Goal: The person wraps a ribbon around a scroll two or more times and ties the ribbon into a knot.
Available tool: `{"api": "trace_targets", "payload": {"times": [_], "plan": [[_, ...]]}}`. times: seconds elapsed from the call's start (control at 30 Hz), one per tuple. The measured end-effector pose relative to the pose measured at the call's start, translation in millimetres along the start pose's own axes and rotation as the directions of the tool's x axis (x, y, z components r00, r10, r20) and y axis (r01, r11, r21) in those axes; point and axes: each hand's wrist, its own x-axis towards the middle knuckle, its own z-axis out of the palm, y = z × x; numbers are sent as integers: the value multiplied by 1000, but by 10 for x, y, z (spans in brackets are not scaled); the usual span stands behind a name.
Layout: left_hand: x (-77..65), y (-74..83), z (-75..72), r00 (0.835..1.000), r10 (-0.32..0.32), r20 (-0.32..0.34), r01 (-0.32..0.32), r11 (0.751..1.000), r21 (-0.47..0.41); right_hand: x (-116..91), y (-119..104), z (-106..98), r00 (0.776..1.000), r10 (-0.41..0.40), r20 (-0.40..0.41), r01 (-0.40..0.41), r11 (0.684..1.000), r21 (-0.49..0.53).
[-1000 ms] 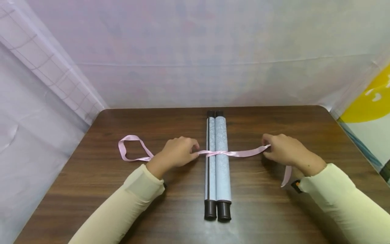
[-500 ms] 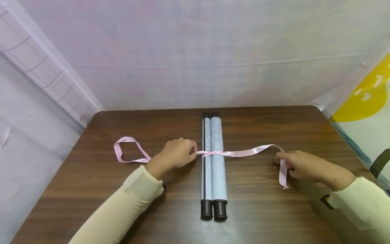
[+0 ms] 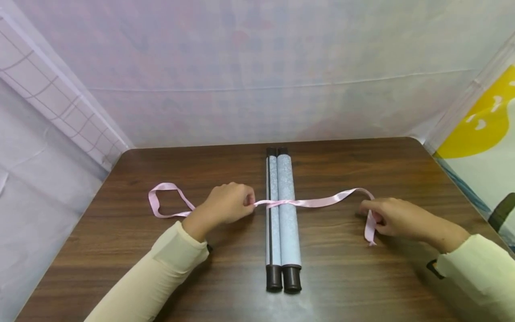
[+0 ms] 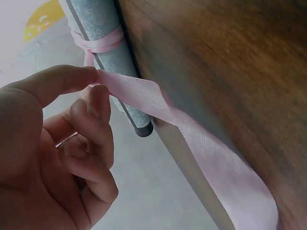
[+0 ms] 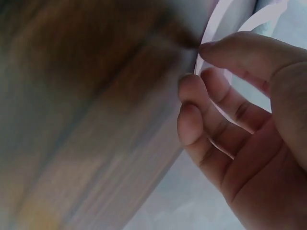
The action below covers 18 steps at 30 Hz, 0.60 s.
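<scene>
Two pale blue patterned rolls point(image 3: 287, 232) with dark end caps lie side by side on the brown wooden table. A pink satin ribbon point(image 3: 318, 203) is wrapped round their middle. Just left of them, my left hand point(image 3: 225, 205) pinches the ribbon between thumb and index finger, its other fingers loosely curled. Beyond that hand the ribbon runs on in a loose loop. At the far right my right hand point(image 3: 398, 219) pinches the other length near its end between thumb and index finger. A short tail hangs below it; the pinch is partly hidden in the right wrist view.
The table point(image 3: 181, 165) has rounded far corners. Pale patterned sheeting point(image 3: 261, 80) stands behind it and along the left. At the right hangs a cloth with a yellow shape point(image 3: 479, 120).
My right hand has moved right and toward me along the ribbon, which now arches slackly before the fingers. My left hand keeps its pinch beside the rolls, shifted slightly left.
</scene>
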Motion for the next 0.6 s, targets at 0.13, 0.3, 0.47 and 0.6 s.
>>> {"api": "trace_targets", "payload": {"times": [0.13,0.3,0.47,0.6], "plan": [[2,29,-11,1000,15,-14,-16,999,-45,32,-24,54,995,-68,-74,67,998,-19],[22,66,-37,996,46,-70,-52,995,-85,92,-38,100,970,-151,-188,140,987,-73],[51,98,-45,992,65,-105,-78,989,-122,229,-146,17,961,-117,-249,124,992,13],[66,137,-45,986,74,-148,-95,986,-137,466,-299,-105,956,-59,-287,92,990,104]]}}
